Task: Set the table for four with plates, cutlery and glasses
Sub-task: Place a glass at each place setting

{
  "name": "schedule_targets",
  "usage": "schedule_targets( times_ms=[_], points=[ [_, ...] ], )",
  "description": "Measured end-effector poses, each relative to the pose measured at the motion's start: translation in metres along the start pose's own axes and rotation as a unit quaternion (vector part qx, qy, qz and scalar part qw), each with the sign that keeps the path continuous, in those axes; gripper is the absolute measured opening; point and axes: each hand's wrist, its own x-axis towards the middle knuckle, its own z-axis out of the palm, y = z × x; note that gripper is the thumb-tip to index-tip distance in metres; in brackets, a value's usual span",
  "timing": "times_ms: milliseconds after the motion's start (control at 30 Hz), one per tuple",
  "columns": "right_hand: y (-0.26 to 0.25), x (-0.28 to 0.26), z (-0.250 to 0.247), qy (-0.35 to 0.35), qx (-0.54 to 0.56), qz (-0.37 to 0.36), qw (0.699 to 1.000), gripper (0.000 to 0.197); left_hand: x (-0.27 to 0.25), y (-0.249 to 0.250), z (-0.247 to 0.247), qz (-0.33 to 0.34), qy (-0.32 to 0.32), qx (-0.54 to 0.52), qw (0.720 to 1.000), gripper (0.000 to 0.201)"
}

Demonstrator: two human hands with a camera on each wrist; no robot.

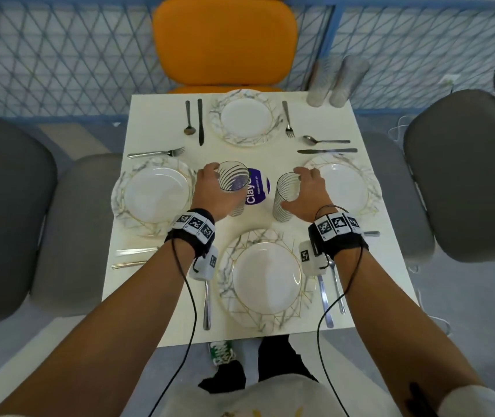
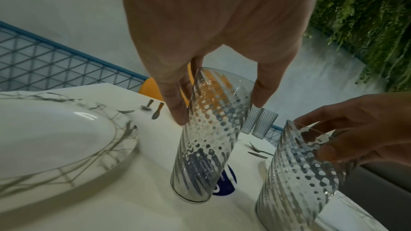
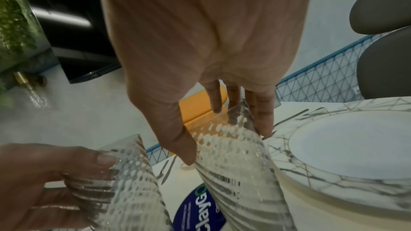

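Observation:
Four marbled white plates lie on the white table (image 1: 234, 158): far (image 1: 246, 117), left (image 1: 156, 194), right (image 1: 345, 188) and near (image 1: 265, 276), each with cutlery beside it. My left hand (image 1: 214, 188) grips a tall ribbed glass (image 1: 234, 182) near its rim, over the table's middle. My right hand (image 1: 296, 189) grips a second ribbed glass (image 1: 284, 195) the same way. Both glasses (image 2: 211, 129) (image 3: 240, 164) tilt slightly, their bases at or just above the tabletop. Two more glasses (image 1: 332, 82) stand at the far right corner.
A round purple sticker (image 1: 258, 188) marks the table's centre between the held glasses. An orange chair (image 1: 225, 40) stands at the far side, with grey chairs at the left (image 1: 8, 218) and right (image 1: 465, 176). A blue mesh fence (image 1: 59, 55) runs behind.

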Motion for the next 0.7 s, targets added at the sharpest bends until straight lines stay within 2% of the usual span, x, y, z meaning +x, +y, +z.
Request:
schedule_targets(
  times_ms=[467, 633, 700],
  points=[
    [-0.007, -0.005, -0.009, -0.032, -0.072, 0.022, 0.997, 0.088, -0.027, -0.019, -0.002, -0.007, -0.004, 0.030, 1.000, 0.090],
    [-0.004, -0.007, -0.011, -0.037, -0.083, 0.027, 0.996, 0.092, -0.029, -0.018, -0.003, -0.015, -0.008, 0.024, 1.000, 0.095],
    [-0.003, -0.009, -0.010, -0.038, -0.087, 0.027, 0.995, 0.096, -0.029, -0.017, -0.005, -0.024, -0.022, 0.031, 0.999, 0.107]
  ],
)
